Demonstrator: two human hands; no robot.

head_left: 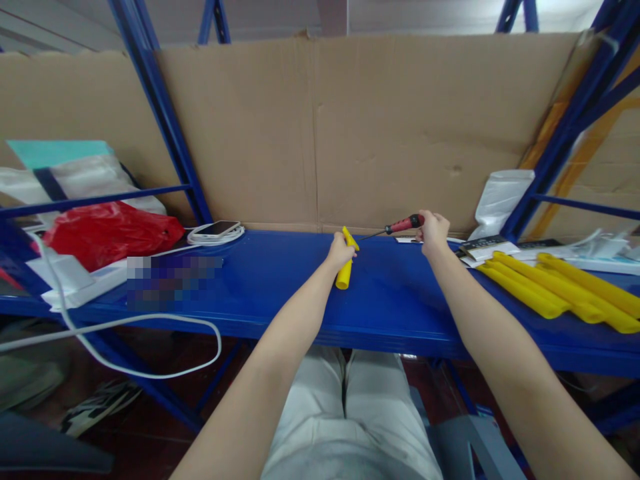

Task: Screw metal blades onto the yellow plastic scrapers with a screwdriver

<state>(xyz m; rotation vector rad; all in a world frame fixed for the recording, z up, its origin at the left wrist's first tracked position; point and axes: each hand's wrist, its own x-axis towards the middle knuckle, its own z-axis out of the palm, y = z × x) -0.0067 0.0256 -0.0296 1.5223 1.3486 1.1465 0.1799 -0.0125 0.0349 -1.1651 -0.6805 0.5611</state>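
My left hand [341,253] is closed around a yellow plastic piece [343,275], shaped like a short tube with a wider upper end. It is held at the middle of the blue shelf. In my right hand [434,230] is a screwdriver [400,225] with a red and black handle, gripped by its end. Its thin dark shaft points left, and the tip is at or close to the top of the yellow piece; whether it touches or sits inside I cannot tell. My fingers hide part of the yellow piece.
Several long yellow tubes [565,287] lie on the right of the blue shelf [280,287], beside a white plastic bag [500,200]. On the left are a phone [220,229], a red bag [115,233] and a looping white cable [150,319]. Cardboard [390,133] stands behind.
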